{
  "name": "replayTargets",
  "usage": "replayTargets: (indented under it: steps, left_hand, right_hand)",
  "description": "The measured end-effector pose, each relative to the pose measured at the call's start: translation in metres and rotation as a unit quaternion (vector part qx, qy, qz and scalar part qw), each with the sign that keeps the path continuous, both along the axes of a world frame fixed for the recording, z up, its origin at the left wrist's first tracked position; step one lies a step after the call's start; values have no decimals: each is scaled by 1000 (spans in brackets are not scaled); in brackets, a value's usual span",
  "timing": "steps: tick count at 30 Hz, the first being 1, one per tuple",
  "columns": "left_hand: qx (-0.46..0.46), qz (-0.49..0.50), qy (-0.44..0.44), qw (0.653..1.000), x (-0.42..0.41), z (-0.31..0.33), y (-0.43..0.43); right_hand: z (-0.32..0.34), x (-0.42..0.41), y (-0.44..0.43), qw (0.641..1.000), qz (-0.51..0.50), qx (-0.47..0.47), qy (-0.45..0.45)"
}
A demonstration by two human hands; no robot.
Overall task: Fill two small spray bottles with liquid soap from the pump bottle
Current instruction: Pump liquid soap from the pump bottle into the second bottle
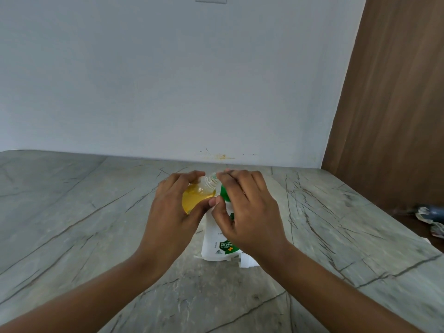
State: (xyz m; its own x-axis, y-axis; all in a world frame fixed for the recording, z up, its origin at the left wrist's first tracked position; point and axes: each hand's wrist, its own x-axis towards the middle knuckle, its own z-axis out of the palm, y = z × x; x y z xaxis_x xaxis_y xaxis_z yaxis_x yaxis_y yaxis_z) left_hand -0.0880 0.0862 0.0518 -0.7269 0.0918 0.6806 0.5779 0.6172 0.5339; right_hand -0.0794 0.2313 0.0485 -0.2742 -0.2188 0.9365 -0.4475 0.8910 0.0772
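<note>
My left hand [173, 210] grips a small clear spray bottle [195, 199] that holds yellow liquid soap. The bottle is tilted, and its uncapped threaded neck [209, 181] points up and to the right. Just to its right stands the white pump bottle [217, 239] with a green label. My right hand [247, 212] is closed over the top of the pump bottle, fingertips beside the small bottle's neck. The pump head is hidden under that hand. No second spray bottle is visible.
The pump bottle stands on a flat white piece [248, 261] on a grey veined stone counter [96, 224]. A pale wall lies behind, and a brown wooden panel [389, 104] on the right. Crumpled items [430, 218] lie past the counter's right edge.
</note>
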Motion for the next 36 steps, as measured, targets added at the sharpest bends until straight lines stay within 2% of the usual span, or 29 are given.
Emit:
replayTargets:
  steps: [11,36]
  left_hand:
    - [30,-11,16,999,4,11,1]
    - [19,-5,9,1000,3,8,1]
  right_hand:
    - [15,6,-2,1000,-2,-14,-25]
    - [7,1,-3,1000,4,-21,-10]
